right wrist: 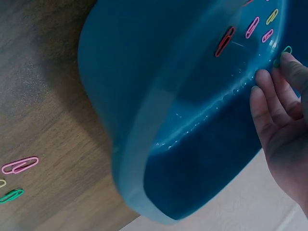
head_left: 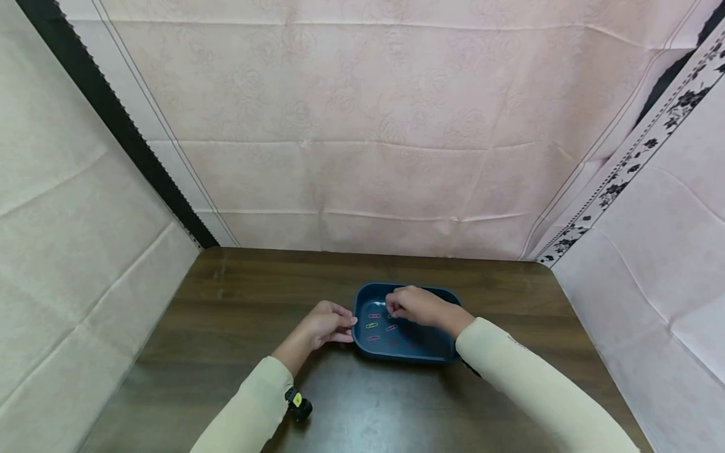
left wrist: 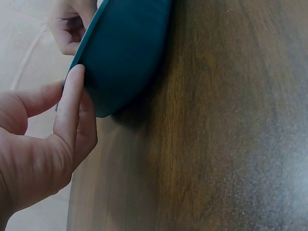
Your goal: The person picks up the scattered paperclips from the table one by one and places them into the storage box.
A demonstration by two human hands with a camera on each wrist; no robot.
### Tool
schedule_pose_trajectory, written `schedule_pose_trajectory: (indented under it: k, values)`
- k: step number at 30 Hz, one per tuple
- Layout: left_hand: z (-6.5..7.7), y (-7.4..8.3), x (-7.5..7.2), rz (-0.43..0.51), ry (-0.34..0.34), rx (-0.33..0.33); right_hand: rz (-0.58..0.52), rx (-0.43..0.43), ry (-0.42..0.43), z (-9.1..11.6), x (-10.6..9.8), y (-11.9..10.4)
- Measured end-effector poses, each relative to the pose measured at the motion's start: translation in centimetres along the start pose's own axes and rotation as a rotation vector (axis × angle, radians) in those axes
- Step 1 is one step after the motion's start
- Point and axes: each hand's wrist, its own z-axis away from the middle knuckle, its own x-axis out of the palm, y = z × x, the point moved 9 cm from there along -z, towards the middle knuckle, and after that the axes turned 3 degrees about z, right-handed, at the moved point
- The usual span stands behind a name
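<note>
A blue rectangular tray (head_left: pixel 436 346) sits on the wooden table with several coloured paper clips inside. My left hand (head_left: pixel 328 324) pinches the tray's left rim between thumb and fingers, as the left wrist view shows closely. Inside the tray, my right hand (head_left: pixel 418 304) pinches a green paper clip (right wrist: pixel 287 49) at its fingertips, low over the tray's floor. Near it lie a red paper clip (right wrist: pixel 224 42), a pink paper clip (right wrist: pixel 252 27) and a yellow paper clip (head_left: pixel 371 325).
On the table outside the tray lie a pink paper clip (right wrist: pixel 20 165), a green paper clip (right wrist: pixel 11 195) and part of a yellow one; in the head view they are not visible. Pale patterned cloth (head_left: pixel 362 126) hangs behind and beside the brown table (head_left: pixel 272 277).
</note>
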Motion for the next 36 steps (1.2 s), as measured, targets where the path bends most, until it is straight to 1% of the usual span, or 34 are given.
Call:
schedule_pose_trajectory:
  k: [7, 14, 30, 36]
  values:
    - [0.0, 0.0, -0.1, 0.004, 0.012, -0.007, 0.03, 0.022, -0.015, -0.6, 0.8, 0.6]
    - [0.2, 0.1, 0.0, 0.014, 0.006, -0.001, 0.06, 0.032, -0.04, -1.2, 1.6, 1.0]
    - [0.1, 0.0, 0.1, 0.007, -0.007, -0.008, 0.156, 0.074, -0.068, -1.9, 2.2, 1.1]
    - [0.1, 0.0, 0.1, 0.006, -0.001, -0.011, 0.168, 0.09, -0.062, -2.0, 2.3, 1.2]
